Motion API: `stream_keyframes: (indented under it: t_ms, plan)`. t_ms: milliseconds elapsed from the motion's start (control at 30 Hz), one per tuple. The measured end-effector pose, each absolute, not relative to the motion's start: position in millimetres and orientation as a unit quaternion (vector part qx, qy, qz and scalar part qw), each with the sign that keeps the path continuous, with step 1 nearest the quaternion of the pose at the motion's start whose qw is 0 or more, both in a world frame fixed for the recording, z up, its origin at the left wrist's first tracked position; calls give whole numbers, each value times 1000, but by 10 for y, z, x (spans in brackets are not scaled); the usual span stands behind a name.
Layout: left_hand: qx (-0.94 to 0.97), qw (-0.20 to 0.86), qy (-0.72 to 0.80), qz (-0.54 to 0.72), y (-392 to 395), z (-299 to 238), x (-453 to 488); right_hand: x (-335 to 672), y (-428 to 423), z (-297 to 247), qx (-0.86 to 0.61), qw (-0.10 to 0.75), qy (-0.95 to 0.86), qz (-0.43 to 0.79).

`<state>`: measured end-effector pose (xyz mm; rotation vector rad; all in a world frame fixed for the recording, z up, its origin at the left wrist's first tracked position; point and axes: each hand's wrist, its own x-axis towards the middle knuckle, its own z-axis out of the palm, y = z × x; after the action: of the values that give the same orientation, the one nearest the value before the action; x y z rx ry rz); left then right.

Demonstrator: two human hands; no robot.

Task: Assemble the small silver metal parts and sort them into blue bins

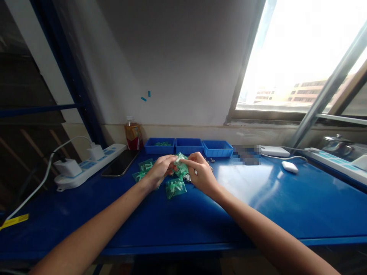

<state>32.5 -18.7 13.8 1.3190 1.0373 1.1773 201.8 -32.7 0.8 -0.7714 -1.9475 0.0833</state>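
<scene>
Between my two hands is a small green see-through plastic bag [181, 160], raised over the blue table. My left hand [162, 168] pinches its left side, and the fingers of my right hand [202, 172] are closed on its right side. Below them lies another green bag [175, 188] with pale, slim pieces inside. More filled green bags [145, 165] lie left of my left hand, partly covered by it. Small metal parts [187, 177] show beneath my right hand, and a few more [212, 160] lie just behind it.
Three blue bins stand along the wall; the left bin [149, 147] holds green pieces. A drink bottle [133, 133], a phone [120, 164] and a power strip [88, 167] are at the left. A white earbud case [289, 167] and another power strip [335, 165] sit at the right.
</scene>
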Motion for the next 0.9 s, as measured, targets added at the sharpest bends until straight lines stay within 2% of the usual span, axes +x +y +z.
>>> stream_keyframes:
  t_ms: [100,233,333,433,567,667,767,900]
  plan:
    - [622,389,437,521,-253,130,349,2014,-324,28,-368,508,-774,81]
    - [759,155,402,488,-355,70,401,2010,-307,91,-415,506,-672,347]
    - [802,102,369,459,-375,51,420,2010,-277,102,-405,504,-612,456]
    - [778,151,402,459,-332,84,405,2022,-240,61,-415,532,-645,359]
    - [639,409,460,462,-233,108,325,2023,-247,-4,-371,531,-750,130]
    - [557,533,447,454,-179,123,264,1997,-298,-20,-346,508,-787,64]
    - [486,564,452,492,-71,246,230,1982,-337,-12,-350,504,-788,43]
    - [370,525,481,596,254,517,174,1998,-332,9,-360,516,-776,42]
